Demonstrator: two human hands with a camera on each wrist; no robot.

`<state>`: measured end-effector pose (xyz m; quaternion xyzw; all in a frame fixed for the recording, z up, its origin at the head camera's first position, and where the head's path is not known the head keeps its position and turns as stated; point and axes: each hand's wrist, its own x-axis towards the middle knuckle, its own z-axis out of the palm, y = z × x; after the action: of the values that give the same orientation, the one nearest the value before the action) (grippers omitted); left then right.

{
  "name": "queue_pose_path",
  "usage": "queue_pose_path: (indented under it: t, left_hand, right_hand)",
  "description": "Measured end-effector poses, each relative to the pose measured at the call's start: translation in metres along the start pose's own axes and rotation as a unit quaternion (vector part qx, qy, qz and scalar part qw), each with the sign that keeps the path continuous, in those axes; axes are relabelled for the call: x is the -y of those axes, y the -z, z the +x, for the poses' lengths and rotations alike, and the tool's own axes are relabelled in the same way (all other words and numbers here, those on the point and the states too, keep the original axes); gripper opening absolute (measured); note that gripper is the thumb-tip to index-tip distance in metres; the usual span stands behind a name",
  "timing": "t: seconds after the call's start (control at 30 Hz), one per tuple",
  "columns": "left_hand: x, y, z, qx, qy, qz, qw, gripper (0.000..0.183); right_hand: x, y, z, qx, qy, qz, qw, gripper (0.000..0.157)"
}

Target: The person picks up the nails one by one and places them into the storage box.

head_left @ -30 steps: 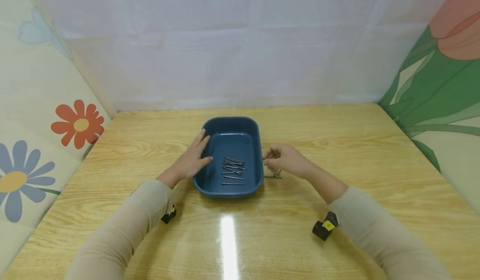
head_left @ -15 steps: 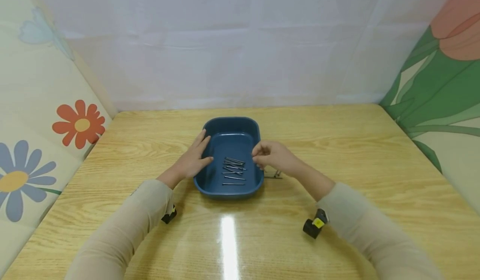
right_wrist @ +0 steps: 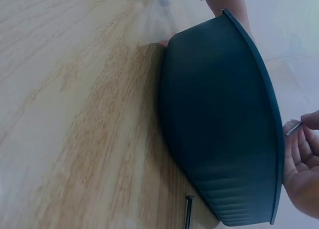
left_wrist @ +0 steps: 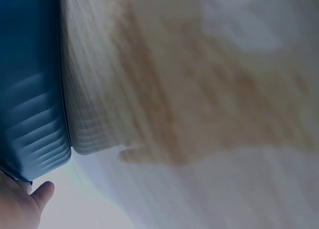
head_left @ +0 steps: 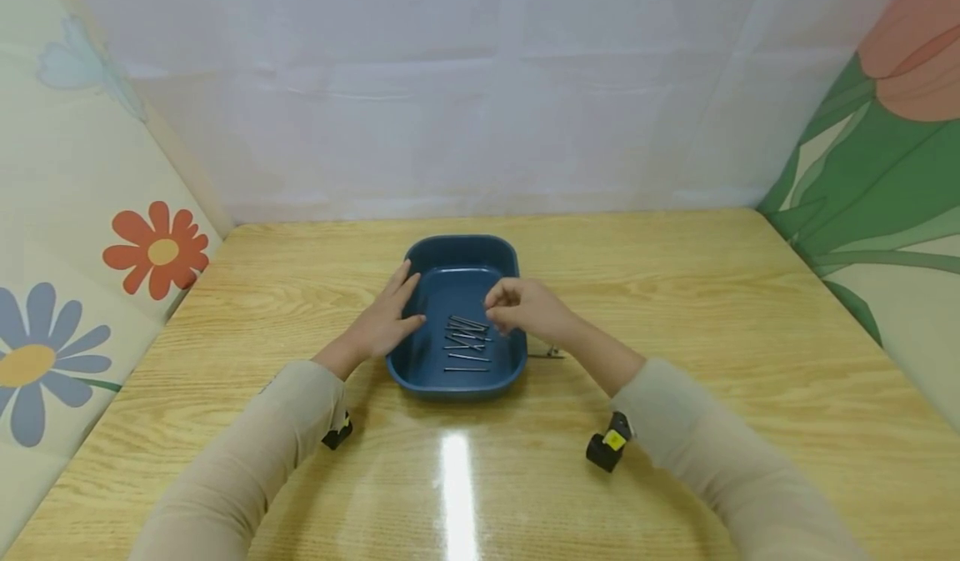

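Observation:
A blue plastic basin stands on the wooden table, with several metal nails lying loose on its floor. My left hand rests on the basin's left rim, fingers straight and spread, thumb reaching over the inside. Over the right side of the basin, above the rim, is my right hand. Its thumb and fingertips pinch one nail, which shows slantwise in the right wrist view. Another nail lies on the table close against the basin's outer wall, partly out of that view.
A few nails lie on the wooden table just right of the basin, partly under my right forearm. A white cloth backdrop rises behind the table, and flower-printed panels flank it.
My right hand has moved left from the nails beside the basin, across the right rim and over the basin. The left hand and the basin have stayed in place.

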<state>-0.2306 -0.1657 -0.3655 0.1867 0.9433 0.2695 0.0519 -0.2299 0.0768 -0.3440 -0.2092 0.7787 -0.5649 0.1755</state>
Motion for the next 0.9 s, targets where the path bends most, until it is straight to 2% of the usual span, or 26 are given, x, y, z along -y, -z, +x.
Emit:
queue_pose_path:
  t: [0.2,0.4,0.57,0.9]
  left_hand:
    - [0.0,0.0,0.0,0.0,0.0,-0.001,1.0,0.065]
    - [0.0,0.0,0.0,0.0,0.0,-0.002,1.0,0.065]
    - [0.0,0.0,0.001,0.001,0.001,-0.005,1.0,0.065]
    - [0.001,0.0,0.001,0.004,-0.001,-0.007,1.0,0.065]
  right_hand:
    - [0.002,-0.005,0.004,0.002,0.005,-0.006,1.0,0.018]
    - [0.002,-0.013,0.015,-0.002,0.021,-0.032,0.999,0.013]
    - [-0.003,-0.018,0.024,0.001,0.037,-0.06,0.998,0.016]
    - [-0.004,-0.026,0.038,-0.011,0.017,-0.084,0.996,0.011]
